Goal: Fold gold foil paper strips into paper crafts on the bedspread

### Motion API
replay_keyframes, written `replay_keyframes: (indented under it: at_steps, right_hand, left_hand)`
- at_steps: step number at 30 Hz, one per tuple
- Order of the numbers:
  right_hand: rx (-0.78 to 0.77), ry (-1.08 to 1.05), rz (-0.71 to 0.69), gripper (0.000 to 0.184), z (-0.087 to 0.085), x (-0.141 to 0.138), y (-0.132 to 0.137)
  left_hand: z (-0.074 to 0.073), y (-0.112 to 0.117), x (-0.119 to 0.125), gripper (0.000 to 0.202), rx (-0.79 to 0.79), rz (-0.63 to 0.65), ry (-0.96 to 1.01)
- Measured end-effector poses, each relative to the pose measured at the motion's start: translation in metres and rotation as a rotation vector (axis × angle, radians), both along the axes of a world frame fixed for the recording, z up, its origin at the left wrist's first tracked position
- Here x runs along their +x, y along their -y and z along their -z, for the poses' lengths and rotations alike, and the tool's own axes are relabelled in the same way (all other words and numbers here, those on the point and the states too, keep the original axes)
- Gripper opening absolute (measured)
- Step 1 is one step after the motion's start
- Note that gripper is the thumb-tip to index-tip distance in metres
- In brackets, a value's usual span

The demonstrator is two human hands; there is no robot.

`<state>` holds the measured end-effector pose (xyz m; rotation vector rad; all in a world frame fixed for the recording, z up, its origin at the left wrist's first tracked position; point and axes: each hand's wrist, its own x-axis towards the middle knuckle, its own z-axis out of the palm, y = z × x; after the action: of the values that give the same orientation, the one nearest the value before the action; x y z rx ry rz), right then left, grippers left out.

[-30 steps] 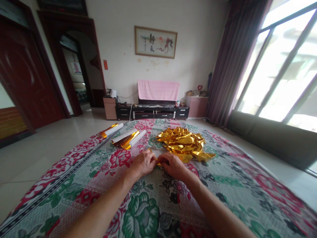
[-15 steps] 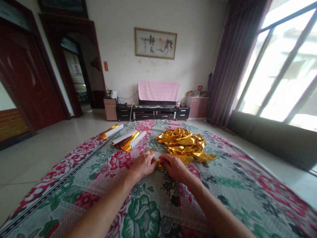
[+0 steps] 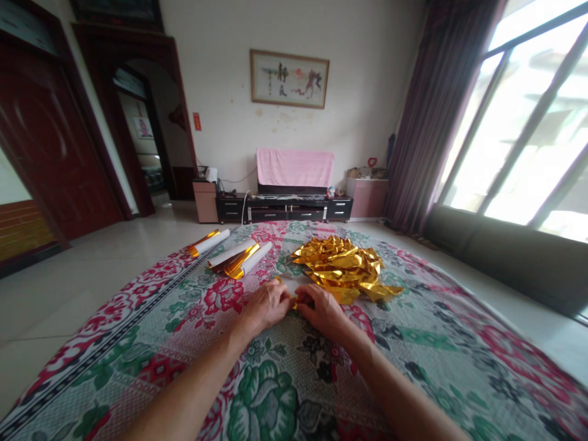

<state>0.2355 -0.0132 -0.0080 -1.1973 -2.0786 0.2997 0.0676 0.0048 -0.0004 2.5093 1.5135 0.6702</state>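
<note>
My left hand [image 3: 267, 304] and my right hand [image 3: 322, 307] meet, fingers curled, on a small piece of gold foil paper [image 3: 291, 290] that lies on the floral cloth [image 3: 285, 380]. Most of the piece is hidden under the fingers; a white side and gold edges show between them. Just beyond my right hand lies a pile of folded gold foil pieces [image 3: 343, 263]. To the left, past my left hand, lie rolls of gold-and-white paper [image 3: 239, 257], with one more roll [image 3: 207, 241] farther left.
The floral cloth covers a wide flat surface that ends at a tiled floor [image 3: 68, 288] on the left. A dark TV cabinet [image 3: 285, 207] with a pink cloth stands at the far wall. A long dark sofa back [image 3: 505, 251] runs under the window at right.
Both hands stay on the foil piece, with only slight shifts of the fingers. The camera has tilted a little.
</note>
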Motion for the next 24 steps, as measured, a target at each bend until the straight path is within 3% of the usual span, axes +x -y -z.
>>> replay_keyframes:
  at_steps: [5,11,24]
  right_hand:
    - [-0.026,-0.012,0.011,0.022,0.0012,0.0004,-0.0022]
    - [-0.026,-0.004,0.017,0.024,0.0002,-0.0005,-0.0009]
    - [-0.014,0.004,0.028,0.02,-0.0022,-0.0015,0.0015]
  left_hand:
    - [0.0016,-0.0032,-0.0013,0.018,0.01,0.034,0.027]
    - [0.0039,-0.0009,0.0011,0.019,0.033,-0.039,0.005]
    - [0.0042,0.0033,0.0022,0.013,0.054,-0.05,0.014]
